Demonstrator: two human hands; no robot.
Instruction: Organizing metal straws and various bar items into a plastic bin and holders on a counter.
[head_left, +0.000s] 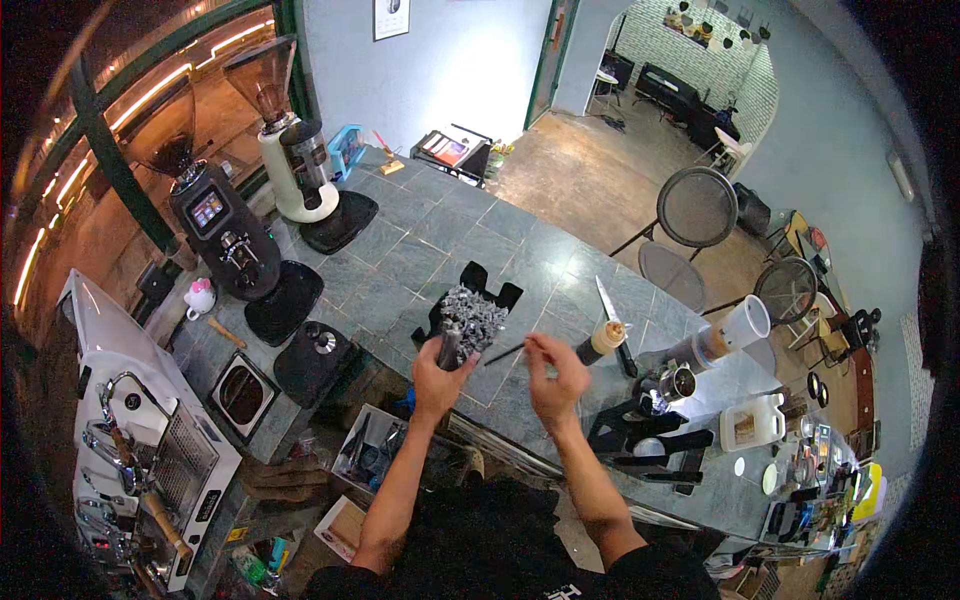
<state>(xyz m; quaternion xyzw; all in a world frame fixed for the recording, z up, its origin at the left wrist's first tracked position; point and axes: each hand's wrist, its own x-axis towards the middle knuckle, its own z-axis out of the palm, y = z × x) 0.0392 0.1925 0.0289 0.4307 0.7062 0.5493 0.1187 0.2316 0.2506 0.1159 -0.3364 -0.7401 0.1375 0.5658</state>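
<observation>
My left hand (436, 386) is closed around a small dark grey cylinder (450, 346). Right behind it sits a clump of small, shiny grey pieces (478, 313); I cannot tell what they are. Black flat parts (474, 276) stick out from under and behind that clump on the tiled counter (397, 259). A thin black rod (504, 355) runs from the fingertips of my right hand (559, 379), its far end pointing at the clump. My right fingers are slightly blurred.
To the right lie a squeeze bottle (600, 342), a knife (609, 307), several black flat pieces (660, 442) and a white plastic jug (750, 421). Two coffee grinders (225, 240) stand at the left, beyond an espresso machine (142, 450). An open drawer (367, 450) is below the counter.
</observation>
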